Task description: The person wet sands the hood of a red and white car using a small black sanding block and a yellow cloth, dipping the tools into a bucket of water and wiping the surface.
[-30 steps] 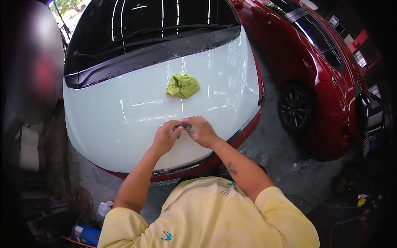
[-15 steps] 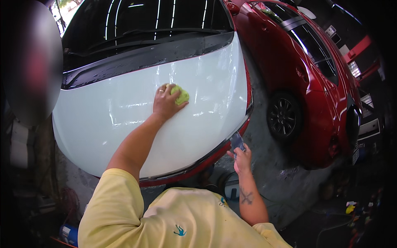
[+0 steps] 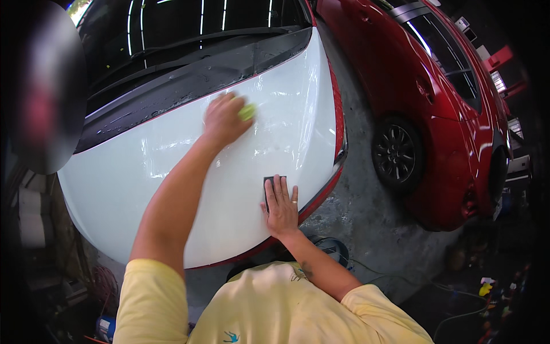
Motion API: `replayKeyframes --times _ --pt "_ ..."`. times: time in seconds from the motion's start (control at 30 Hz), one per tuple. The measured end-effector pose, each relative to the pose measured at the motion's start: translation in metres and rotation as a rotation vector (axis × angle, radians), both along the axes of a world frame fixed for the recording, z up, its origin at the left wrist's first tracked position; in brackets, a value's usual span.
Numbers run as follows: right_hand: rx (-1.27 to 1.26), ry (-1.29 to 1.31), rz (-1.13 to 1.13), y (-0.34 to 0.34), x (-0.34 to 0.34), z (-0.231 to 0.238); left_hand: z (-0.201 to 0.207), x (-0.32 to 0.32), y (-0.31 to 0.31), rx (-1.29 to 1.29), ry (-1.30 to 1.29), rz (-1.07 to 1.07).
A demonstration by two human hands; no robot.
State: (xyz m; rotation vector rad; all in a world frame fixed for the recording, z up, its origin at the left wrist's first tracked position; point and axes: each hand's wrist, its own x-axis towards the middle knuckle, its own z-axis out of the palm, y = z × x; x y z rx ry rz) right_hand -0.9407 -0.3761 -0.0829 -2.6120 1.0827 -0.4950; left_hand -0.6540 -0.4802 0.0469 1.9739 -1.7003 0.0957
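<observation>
My left hand [image 3: 224, 119] is closed round a yellow-green sponge [image 3: 247, 112] on the white hood [image 3: 183, 166], close to the windshield end; motion blurs this hand. Nearer to me, my right hand [image 3: 281, 211] presses a dark rectangular sheet of sandpaper [image 3: 267, 186] flat to the hood by its right front edge. Those fingers lie straight over the sheet, with the thumb along its left side, so only its upper and left margins show. Wet, shiny streaks mark the hood between the two hands.
Beyond the hood are a black cowl panel [image 3: 189, 83] and the dark windshield [image 3: 189, 26]. A red car [image 3: 424, 114] is parked on the right, across a narrow strip of wet floor [image 3: 366, 212]. A dark bucket [image 3: 333, 252] stands below the hood's front edge.
My right hand has come from beside the hood onto it, laying the sandpaper down flat. The left hand has moved farther up the hood with the sponge. The view has shifted slightly.
</observation>
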Motion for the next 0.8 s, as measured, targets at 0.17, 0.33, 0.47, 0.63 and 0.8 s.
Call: replayKeyframes --times 0.17,0.33,0.47,0.63,0.8 --pt "-0.075 0.154 -0.109 -0.144 0.037 0.041 -0.022 0.023 0.048 -0.164 -0.062 -0.032" --pt "-0.220 0.425 -0.184 -0.324 0.088 0.081 -0.027 0.027 0.047 -0.204 -0.070 -0.021" --pt "-0.221 0.523 -0.300 -0.432 0.102 0.122 -0.025 0.019 0.036 -0.186 -0.065 -0.018" --pt "-0.202 0.313 -0.171 -0.360 0.089 0.083 -0.019 0.025 0.043 -0.143 -0.045 0.000" --pt "-0.029 0.319 -0.035 -0.117 0.012 0.035 -0.026 0.029 0.045 -0.156 -0.073 0.005"
